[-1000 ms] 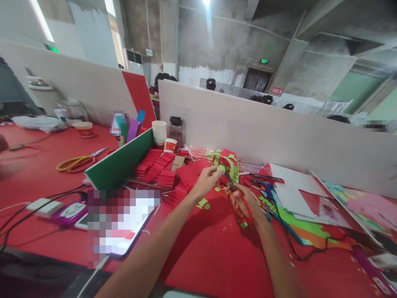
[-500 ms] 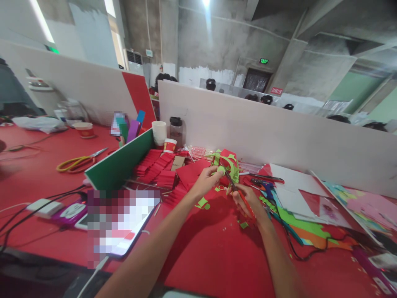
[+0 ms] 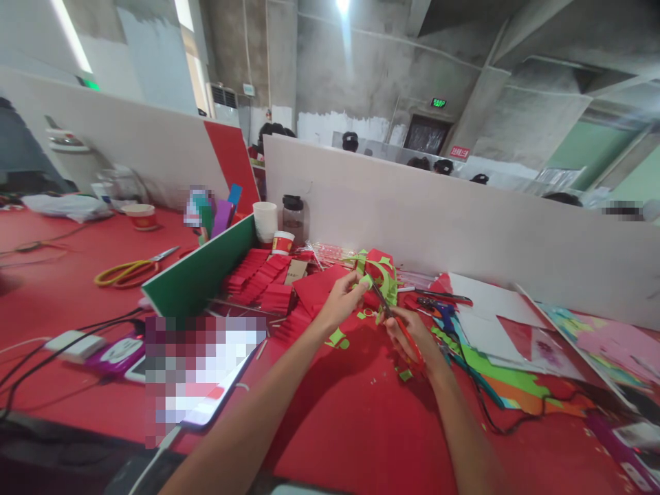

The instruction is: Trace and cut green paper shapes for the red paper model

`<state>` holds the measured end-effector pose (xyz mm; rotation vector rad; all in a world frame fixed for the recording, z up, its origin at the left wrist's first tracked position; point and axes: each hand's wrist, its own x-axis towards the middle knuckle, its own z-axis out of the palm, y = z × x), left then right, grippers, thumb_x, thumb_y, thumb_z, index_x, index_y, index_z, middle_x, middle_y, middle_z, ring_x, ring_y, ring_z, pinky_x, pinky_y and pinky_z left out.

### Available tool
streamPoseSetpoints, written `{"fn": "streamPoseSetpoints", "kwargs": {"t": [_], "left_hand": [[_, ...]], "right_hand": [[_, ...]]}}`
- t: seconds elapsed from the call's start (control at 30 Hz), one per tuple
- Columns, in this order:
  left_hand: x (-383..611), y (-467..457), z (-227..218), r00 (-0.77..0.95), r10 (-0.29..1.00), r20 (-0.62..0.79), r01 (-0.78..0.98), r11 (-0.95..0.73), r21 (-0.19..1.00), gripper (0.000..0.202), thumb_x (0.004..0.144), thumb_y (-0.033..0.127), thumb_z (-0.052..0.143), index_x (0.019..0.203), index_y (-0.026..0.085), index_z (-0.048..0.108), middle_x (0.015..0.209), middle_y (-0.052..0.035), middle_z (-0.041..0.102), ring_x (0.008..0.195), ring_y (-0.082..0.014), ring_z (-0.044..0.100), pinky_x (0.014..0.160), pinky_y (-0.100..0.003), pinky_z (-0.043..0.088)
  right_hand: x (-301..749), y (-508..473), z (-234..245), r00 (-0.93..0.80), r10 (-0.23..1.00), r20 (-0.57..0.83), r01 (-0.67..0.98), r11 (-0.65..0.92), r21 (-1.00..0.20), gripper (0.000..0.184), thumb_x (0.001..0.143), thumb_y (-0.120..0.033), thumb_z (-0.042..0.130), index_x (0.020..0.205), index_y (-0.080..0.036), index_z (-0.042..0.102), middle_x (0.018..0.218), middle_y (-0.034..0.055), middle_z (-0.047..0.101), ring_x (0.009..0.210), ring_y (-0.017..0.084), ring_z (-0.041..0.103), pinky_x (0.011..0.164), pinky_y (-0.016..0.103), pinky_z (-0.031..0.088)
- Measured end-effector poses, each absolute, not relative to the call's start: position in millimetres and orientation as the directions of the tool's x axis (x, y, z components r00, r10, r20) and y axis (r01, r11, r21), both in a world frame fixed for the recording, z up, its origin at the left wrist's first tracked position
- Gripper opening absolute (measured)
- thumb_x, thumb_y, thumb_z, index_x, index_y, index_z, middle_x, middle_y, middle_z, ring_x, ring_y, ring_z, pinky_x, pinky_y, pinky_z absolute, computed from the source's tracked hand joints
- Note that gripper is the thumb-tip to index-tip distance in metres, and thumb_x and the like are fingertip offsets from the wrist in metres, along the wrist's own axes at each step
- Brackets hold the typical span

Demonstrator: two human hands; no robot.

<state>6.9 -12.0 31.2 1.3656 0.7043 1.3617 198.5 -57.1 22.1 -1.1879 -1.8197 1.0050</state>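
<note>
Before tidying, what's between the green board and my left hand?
The head view shows red pieces and a brown card between that board and your left hand.

Red-handled scissors [image 3: 388, 311] slant forward-left; a small green paper piece [image 3: 366, 282] (bright, roundish) is at their tips.

On the table [image 3: 381, 433], scissors [image 3: 390, 315] in the person's right hand [image 3: 415, 331] lie at a paper piece [image 3: 366, 282] in the left hand [image 3: 343, 301], with a phone [image 3: 223, 385] to the left, paper sheets [image 3: 489, 309] to the right, and a bottle [image 3: 293, 218] behind, before the partition [image 3: 438, 213].
</note>
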Motion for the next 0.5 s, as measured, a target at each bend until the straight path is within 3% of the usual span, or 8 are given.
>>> {"fn": "streamPoseSetpoints", "kwargs": {"t": [0.27,0.5], "left_hand": [[10.0,-13.4,30.7,0.126,0.927,0.354,-0.278,-0.31,0.909,0.034,0.084,0.05,0.062,0.08,0.019,0.049,0.053,0.0083,0.044,0.045,-0.0064,0.039,0.047,-0.019,0.031],[13.1,-16.4,32.6,0.106,0.931,0.35,-0.297,-0.306,0.904,0.036,0.083,0.051,0.064,0.077,0.019,0.048,0.054,0.0085,0.042,0.046,-0.0062,0.04,0.049,-0.02,0.032]], "right_hand": [[193.6,-58.8,20.9,-0.309,0.943,0.126,0.305,0.224,-0.926,0.052,0.082,-0.068,0.061,0.089,-0.017,0.061,0.054,-0.0057,0.041,0.039,0.007,0.032,0.036,0.019,0.028],[188.9,-56.6,15.5,-0.302,0.928,0.217,0.303,0.31,-0.901,0.058,0.082,-0.074,0.056,0.087,-0.017,0.063,0.057,-0.0034,0.044,0.042,0.008,0.035,0.038,0.019,0.029]]}}
